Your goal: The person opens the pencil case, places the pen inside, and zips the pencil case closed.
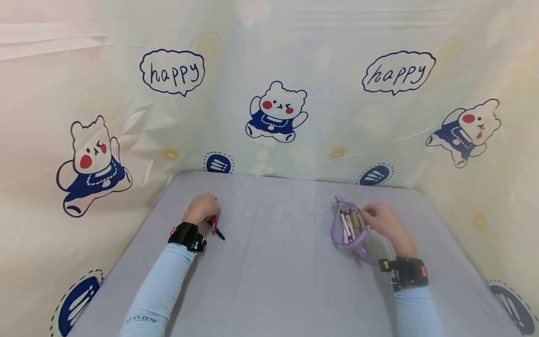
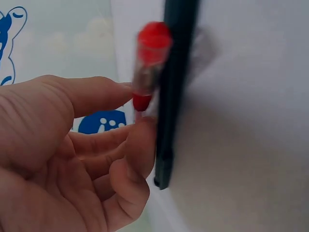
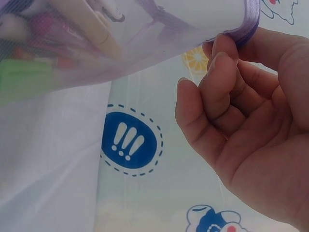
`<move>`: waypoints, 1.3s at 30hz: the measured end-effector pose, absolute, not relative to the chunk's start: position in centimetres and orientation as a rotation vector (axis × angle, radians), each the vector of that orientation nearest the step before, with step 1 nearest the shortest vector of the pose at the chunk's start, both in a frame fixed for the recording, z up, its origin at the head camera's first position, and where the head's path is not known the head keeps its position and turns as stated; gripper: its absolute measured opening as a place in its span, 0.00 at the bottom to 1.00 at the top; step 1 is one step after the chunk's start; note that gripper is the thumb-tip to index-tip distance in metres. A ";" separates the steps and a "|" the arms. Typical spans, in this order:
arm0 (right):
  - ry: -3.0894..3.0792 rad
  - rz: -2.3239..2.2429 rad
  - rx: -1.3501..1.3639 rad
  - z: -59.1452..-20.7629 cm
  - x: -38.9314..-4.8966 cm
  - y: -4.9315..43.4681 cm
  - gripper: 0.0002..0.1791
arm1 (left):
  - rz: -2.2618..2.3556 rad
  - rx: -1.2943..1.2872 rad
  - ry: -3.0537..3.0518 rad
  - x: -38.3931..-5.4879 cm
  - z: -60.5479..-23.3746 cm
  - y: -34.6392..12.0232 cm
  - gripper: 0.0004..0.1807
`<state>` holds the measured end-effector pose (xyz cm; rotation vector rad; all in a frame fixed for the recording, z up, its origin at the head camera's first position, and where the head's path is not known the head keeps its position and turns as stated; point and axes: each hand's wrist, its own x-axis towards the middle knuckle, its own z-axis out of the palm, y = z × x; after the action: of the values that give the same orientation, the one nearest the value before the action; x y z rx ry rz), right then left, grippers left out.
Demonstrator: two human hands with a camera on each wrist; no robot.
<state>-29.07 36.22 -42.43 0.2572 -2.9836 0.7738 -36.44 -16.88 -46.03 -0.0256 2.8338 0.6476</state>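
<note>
On the left of the table, my left hand (image 1: 202,208) has its thumb and fingertips at a red-capped pen (image 2: 147,65) with a clear barrel, pinching it near one end. A dark pen (image 2: 175,92) lies right alongside, partly behind the red one. Over on the right, my right hand (image 1: 381,219) pinches the purple zip edge (image 3: 248,26) of a see-through mesh pencil case (image 1: 334,229). The case stands open at the top with several pens (image 1: 351,223) inside. Through its side the right wrist view shows a light green item (image 3: 26,77).
A grey cloth covers the table (image 1: 269,262). Behind and at both sides hangs a pale curtain (image 1: 328,117) printed with bears and the word "happy". A purple strap or zip end (image 1: 368,256) trails from the case's front.
</note>
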 end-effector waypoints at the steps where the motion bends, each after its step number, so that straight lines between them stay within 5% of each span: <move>1: -2.989 0.772 0.253 -42.4 -29.1 36.2 0.14 | 0.632 -0.029 2.834 -36.4 -46.2 -16.9 0.11; 18: -3.000 0.771 0.230 -42.0 -28.8 36.1 0.15 | 0.969 0.017 2.673 -37.2 -46.1 -15.7 0.11; 39: -2.996 0.767 0.219 -42.0 -28.8 35.9 0.13 | 1.313 0.153 2.479 -36.7 -46.0 -7.3 0.17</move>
<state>-28.82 35.93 -42.04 0.2192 -2.9959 0.7669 -36.73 -7.34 -46.02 0.1534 2.4794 1.3133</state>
